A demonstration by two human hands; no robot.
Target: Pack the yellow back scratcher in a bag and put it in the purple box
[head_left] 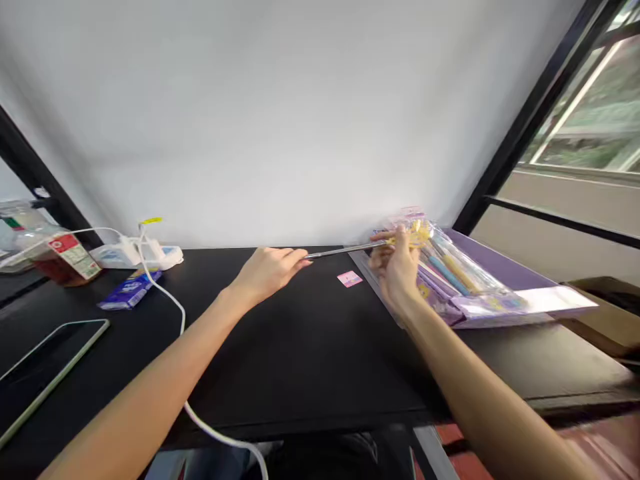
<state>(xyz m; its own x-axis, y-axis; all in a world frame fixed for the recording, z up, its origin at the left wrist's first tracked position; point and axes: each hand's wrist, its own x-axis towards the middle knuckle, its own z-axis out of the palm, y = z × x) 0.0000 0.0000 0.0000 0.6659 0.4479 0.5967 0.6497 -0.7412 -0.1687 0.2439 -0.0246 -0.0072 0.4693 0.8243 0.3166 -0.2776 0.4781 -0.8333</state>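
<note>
A thin silver metal rod (pixel 345 251) stretches nearly level above the black desk. My left hand (pixel 273 270) pinches its left end. At the other end, my right hand (pixel 397 263) grips the rod near a yellow piece (pixel 419 233) that shows beside the fingers. Whether this piece belongs to the rod is hard to tell. Behind and right of my right hand lie clear plastic packs of coloured pens (pixel 453 270) on a purple folder or box (pixel 500 267). Between my hands, a small pink card (pixel 349 279) rests on the desk.
To the left are a power strip (pixel 173 257), a white cable (pixel 177 307) running off the front edge, a purple packet (pixel 131 291), a drink carton (pixel 73 260) and a phone (pixel 43 363). A white wall (pixel 280 120) rises behind the black desk (pixel 300 360).
</note>
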